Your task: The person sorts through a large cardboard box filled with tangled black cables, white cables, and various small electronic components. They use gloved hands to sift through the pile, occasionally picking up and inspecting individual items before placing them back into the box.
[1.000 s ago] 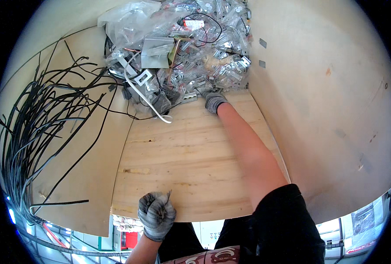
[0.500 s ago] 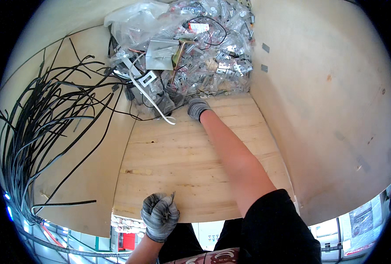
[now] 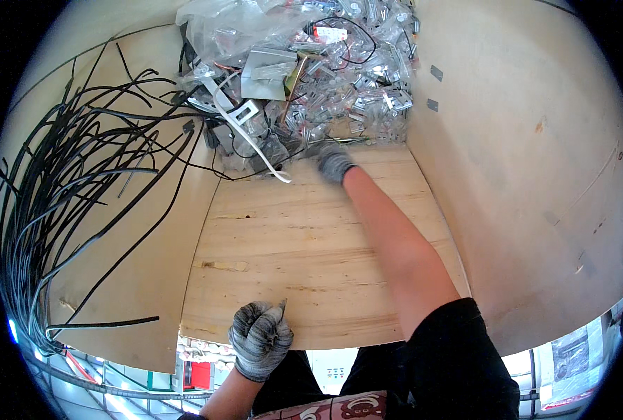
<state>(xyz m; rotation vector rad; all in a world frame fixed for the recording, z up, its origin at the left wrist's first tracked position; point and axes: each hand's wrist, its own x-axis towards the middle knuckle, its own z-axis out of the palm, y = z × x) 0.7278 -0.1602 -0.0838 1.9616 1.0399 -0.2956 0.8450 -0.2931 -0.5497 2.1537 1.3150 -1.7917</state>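
My left hand [image 3: 261,341], in a grey knitted glove, is closed in a fist over the near edge of the wooden board [image 3: 290,245]. A small thin dark tip pokes out by its thumb; the rest of what it holds is hidden. My right hand [image 3: 335,164], gloved the same way, reaches across the board to the front edge of a heap of small metal parts in clear plastic bags [image 3: 346,84]. Motion smears its fingers, so I cannot see whether they grip anything. Thin metal rods [image 3: 353,141] lie at the heap's edge just beyond it.
Tall plywood walls [image 3: 507,182] flank the board. A big bundle of black cables [image 3: 52,217] hangs along the left wall, some strands reaching the heap. A white cable [image 3: 252,140] and a flat grey metal plate [image 3: 264,73] lie on the heap's left part.
My right hand has shifted a little to the right along the heap's front edge and is now blurred. My left fist stays closed in nearly the same place. The whole view has tilted slightly.
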